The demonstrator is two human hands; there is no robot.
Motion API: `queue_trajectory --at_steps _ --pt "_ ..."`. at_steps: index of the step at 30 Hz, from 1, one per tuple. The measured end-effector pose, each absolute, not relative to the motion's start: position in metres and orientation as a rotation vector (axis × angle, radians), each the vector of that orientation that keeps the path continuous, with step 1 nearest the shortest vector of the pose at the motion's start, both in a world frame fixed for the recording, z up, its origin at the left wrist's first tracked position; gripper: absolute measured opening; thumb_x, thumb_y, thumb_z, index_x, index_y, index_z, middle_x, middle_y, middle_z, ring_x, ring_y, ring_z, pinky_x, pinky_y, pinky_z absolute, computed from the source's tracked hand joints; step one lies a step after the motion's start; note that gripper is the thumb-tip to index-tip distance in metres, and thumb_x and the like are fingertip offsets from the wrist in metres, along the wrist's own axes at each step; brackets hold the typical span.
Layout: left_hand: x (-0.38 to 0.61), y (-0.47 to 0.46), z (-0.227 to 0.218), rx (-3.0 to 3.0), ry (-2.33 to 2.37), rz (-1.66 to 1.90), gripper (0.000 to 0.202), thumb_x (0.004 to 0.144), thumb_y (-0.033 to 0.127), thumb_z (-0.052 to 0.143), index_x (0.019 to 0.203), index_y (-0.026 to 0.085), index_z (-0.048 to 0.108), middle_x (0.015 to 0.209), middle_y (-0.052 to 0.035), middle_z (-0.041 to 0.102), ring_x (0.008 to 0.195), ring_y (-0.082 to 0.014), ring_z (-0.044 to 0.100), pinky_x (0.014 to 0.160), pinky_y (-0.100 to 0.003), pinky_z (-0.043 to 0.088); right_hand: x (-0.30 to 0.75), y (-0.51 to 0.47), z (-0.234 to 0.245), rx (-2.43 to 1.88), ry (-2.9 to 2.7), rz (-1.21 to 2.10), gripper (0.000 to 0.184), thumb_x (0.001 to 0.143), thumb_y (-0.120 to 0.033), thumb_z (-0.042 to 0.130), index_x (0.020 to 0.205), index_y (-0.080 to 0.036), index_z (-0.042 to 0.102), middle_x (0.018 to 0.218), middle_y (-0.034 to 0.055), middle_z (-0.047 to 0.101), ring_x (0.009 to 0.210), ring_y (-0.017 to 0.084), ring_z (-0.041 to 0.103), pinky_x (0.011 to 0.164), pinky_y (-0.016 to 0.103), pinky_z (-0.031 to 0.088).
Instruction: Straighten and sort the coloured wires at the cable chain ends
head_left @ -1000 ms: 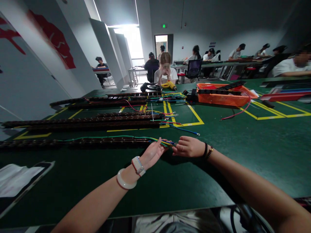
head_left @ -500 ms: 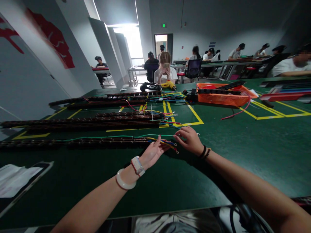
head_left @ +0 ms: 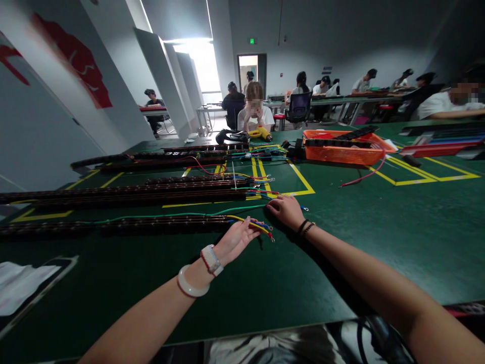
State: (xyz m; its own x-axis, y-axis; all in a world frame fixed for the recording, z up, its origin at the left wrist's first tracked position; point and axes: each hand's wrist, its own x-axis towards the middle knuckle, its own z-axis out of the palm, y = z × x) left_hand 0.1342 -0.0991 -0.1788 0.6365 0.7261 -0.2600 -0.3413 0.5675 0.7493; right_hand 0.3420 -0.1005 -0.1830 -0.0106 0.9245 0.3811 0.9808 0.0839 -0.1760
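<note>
Gathered between the left hand's [head_left: 238, 237] thumb and fingers are a yellow wire [head_left: 235, 218] and a blue wire [head_left: 264, 225], while the right hand [head_left: 286, 208] pinches a green wire [head_left: 242, 208] at its fingertips.

At the near left lies a crumpled white sheet [head_left: 26, 285]. Beyond it, a long dark strip [head_left: 151, 225] with small pale marks runs rightward across the green table [head_left: 371, 222]. The green wire, thin and gently waved, follows the strip's far side, then extends past its right end to the right hand. The yellow and blue wires leave that same end, fanning slightly through the left hand; their tips carry silvery ring terminals [head_left: 273, 239], the yellow one's below a red sleeve. At the far right stands an orange basket [head_left: 329, 155].
</note>
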Motion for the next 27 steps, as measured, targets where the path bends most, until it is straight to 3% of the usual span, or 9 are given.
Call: queue_trajectory --at_steps 6,11,15,19,27 --pt "0.132 -0.098 -0.169 0.715 0.627 0.614 0.011 0.089 0.017 0.048 0.09 0.009 0.056 0.096 -0.0136 0.066 0.098 -0.0212 0.062 0.095 -0.04 0.045 0.346 -0.1 -0.186 -1.848 -1.97 -0.129 0.023 0.085 -0.042 0.055 0.092 -0.025 0.069 0.085 0.0035 0.068 0.081 0.018 0.057 0.073 0.03 0.032" --pt "0.131 -0.094 -0.172 0.698 0.631 0.608 0.012 0.088 0.017 0.048 0.091 0.009 0.057 0.097 -0.0144 0.065 0.099 -0.0219 0.062 0.095 -0.04 0.045 0.346 -0.108 -0.181 -1.722 -1.974 -0.163 0.031 0.085 -0.048 0.054 0.089 -0.02 0.065 0.077 0.0032 0.065 0.074 0.017 0.055 0.071 0.029 0.032" --pt "0.13 -0.092 -0.177 0.678 0.586 0.613 0.013 0.088 0.016 0.049 0.094 0.008 0.057 0.099 -0.0145 0.065 0.099 -0.0214 0.062 0.095 -0.039 0.045 0.344 -0.129 -0.169 -1.282 -2.249 -0.272 0.039 0.091 -0.047 0.042 0.071 -0.017 0.058 0.068 0.0021 0.059 0.064 0.013 0.049 0.066 0.028 0.031" --pt "0.131 -0.092 -0.18 0.648 0.552 0.618 0.013 0.088 0.016 0.048 0.091 0.008 0.058 0.095 -0.0136 0.066 0.094 -0.0198 0.063 0.095 -0.037 0.045 0.338 -0.147 -0.161 -0.736 -2.6 -0.593 0.045 0.085 -0.057 0.046 0.063 -0.019 0.054 0.058 -0.0007 0.051 0.057 0.013 0.04 0.06 0.031 0.025" --pt "0.131 -0.092 -0.183 0.679 0.52 0.629 0.016 0.088 0.021 0.05 0.09 0.009 0.06 0.093 -0.0133 0.067 0.093 -0.0195 0.063 0.094 -0.036 0.045 0.33 -0.15 -0.164 -0.744 -2.536 -0.731 0.031 0.089 -0.034 0.049 0.063 -0.019 0.054 0.056 -0.0023 0.049 0.055 0.012 0.036 0.058 0.03 0.022"
